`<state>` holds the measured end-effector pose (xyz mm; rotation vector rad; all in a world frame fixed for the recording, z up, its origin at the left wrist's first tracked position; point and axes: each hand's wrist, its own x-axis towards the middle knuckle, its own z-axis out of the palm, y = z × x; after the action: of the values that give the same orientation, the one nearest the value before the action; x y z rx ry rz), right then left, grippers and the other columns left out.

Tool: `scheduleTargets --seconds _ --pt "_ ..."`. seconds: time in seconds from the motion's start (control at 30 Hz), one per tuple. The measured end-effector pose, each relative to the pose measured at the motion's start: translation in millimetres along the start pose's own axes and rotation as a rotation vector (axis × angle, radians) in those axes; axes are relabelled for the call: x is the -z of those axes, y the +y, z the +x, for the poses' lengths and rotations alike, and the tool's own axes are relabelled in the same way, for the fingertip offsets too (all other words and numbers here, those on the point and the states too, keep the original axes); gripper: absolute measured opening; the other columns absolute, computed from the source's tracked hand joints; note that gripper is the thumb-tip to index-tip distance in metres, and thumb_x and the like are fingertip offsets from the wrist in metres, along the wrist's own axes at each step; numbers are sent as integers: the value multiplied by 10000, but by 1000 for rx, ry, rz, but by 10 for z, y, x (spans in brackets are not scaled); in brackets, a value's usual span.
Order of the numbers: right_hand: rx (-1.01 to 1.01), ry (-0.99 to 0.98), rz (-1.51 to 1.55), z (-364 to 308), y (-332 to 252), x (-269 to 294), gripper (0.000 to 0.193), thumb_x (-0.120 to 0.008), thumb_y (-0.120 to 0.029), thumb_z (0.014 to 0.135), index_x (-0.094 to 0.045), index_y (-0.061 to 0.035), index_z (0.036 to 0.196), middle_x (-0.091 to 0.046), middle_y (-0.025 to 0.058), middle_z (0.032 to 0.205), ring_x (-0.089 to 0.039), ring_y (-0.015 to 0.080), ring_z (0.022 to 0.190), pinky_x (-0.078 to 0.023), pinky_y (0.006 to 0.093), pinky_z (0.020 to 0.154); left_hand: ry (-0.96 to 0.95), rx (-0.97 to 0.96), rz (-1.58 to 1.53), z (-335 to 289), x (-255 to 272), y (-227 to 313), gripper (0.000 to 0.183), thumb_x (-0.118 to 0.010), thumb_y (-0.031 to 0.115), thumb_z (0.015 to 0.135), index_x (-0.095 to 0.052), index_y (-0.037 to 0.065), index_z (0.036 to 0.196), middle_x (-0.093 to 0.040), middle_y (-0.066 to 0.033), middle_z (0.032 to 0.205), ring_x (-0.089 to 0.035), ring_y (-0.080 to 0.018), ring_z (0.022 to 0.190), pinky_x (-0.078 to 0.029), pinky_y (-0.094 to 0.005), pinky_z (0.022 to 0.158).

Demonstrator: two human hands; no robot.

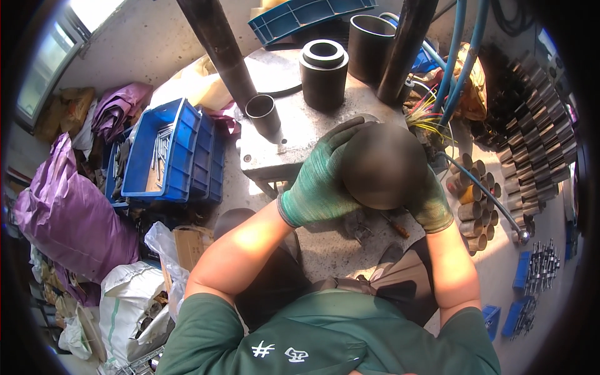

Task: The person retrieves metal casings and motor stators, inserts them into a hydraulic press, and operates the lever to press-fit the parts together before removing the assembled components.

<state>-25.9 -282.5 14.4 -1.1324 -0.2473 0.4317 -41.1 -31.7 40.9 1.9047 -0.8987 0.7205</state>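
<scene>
Between my two green-gloved hands is a dark round object (384, 165), raised above the front of the metal worktable; its surface is blurred, so I cannot make out its kind. My left hand (322, 178) grips its left side, with the dark fingertips curled over the top edge. On the opposite side my right hand (432, 203) presses against it, the fingers mostly hidden behind it. Just beyond stand a thick black cylinder (324, 81) with a lighter stepped ring on top and a short metal tube (263, 115), both upright on the worktable (275, 153).
Two dark posts (219, 50) (406, 53) rise from the table. A wide black pipe (370, 50) stands at the back. Blue crates (172, 153) with metal rods and a purple sack (75, 209) lie left. Stacked tubes (537, 137), blue hoses (459, 56) and a ball-ended lever (494, 200) are right.
</scene>
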Motion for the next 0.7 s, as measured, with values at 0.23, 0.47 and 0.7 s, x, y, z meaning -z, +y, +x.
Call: scheduleTargets --seconds 0.23,0.47,0.7 --pt "87 -26 -151 5 -104 -82 1065 -716 -698 909 -367 40 1593 -534 182 1532 -537 282 1394 -411 403 1198 27 73 -51 -80 -61 -113 1002 -959 325 691 -498 33 1531 -509 -226 1528 -504 -423 1411 -459 -510 1166" --pt "4 -29 17 11 105 78 768 -625 -504 1048 -386 -37 1609 -511 153 1581 -522 288 1428 -411 433 1226 22 158 -53 -77 -87 -157 1102 -1013 288 617 -474 50 1549 -547 -188 1482 -560 -365 1363 -483 -467 1153" --pt "37 -164 10 76 351 283 688 -510 -501 1104 -383 -76 1630 -477 125 1628 -500 286 1456 -373 448 1256 28 221 -82 -105 -95 -165 1221 -1068 249 504 -465 74 1551 -561 -141 1467 -572 -318 1366 -484 -444 1166"
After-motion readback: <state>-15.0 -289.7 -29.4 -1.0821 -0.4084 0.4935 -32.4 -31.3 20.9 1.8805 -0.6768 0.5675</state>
